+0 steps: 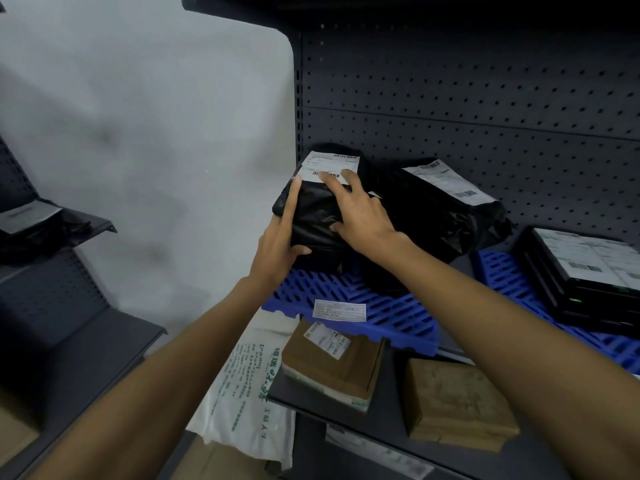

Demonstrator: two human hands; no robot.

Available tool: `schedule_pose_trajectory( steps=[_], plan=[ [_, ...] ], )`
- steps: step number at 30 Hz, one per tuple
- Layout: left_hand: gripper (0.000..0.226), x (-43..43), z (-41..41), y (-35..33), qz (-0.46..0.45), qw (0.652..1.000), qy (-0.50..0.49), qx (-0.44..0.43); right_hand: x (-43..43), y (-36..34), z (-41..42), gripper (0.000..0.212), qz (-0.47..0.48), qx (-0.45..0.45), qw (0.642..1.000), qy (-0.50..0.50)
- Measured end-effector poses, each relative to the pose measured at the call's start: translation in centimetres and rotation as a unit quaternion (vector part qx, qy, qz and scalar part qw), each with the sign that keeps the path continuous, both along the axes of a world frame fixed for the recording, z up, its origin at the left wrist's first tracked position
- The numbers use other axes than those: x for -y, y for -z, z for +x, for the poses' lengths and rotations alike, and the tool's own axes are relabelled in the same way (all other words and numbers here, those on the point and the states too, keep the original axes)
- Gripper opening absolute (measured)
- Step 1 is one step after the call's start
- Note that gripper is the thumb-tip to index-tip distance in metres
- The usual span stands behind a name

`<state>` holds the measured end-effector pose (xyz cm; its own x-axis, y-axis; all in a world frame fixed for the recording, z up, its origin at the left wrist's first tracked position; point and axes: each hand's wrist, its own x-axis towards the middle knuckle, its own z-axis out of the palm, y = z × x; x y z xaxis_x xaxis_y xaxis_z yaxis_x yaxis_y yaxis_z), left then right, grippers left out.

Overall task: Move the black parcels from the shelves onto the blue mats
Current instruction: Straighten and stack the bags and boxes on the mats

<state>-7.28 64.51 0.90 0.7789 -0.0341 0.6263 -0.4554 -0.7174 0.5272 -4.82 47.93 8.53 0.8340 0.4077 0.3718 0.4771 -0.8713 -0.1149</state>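
At the back left of the blue mat, I hold a black parcel in both hands. My left hand clasps its left edge, forefinger stretched up. My right hand grips its top, fingers spread, thumb dug in.

Pale grey wall, dark metal shelving — perforated back panel, second dark shelf unit at left

On mat: parcel, second parcel to right; stacked boxes farther right on second mat.
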Motion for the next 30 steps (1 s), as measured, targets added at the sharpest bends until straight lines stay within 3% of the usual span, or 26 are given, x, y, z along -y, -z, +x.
schedule_pose_trajectory(
  steps=[8, 14, 18, 22, 25, 30],
  plan=[
    [0.104, 0.0, 0.9, 0.3, -0.027, 0.999, -0.019, -0.003, -1.2, 0.4, 0.8, 0.091, 0.004, 0.017, 1.0, -0.007],
    [0.122, -0.2, -1.1, -2.3, 0.014, 0.992, -0.055, -0.11, -1.2, -0.1, 0.3, 0.091, -0.021, -0.005, 1.0, -0.004],
    [0.097, -0.7, -2.9, -4.5, 0.086, 0.981, -0.111, -0.137, -0.1, -1.3, -0.4, 0.095, -0.052, -0.039, 0.998, -0.014],
    [0.081, 0.7, -3.7, -6.6, 0.165, 0.972, -0.156, -0.057, 3.8, -2.3, -1.2, 0.083, -0.081, -0.004, 0.996, -0.046],
    [0.073, 3.8, -3.5, -7.6, 0.208, 0.969, -0.136, 0.006, 8.2, -3.6, -1.4, 0.066, -0.073, 0.057, 0.993, -0.076],
    [0.064, 11.0, -2.4, -7.4, 0.238, 0.967, -0.087, 0.017, 16.9, -5.2, -0.7, 0.052, -0.03, 0.079, 0.995, -0.052]
  ],
)
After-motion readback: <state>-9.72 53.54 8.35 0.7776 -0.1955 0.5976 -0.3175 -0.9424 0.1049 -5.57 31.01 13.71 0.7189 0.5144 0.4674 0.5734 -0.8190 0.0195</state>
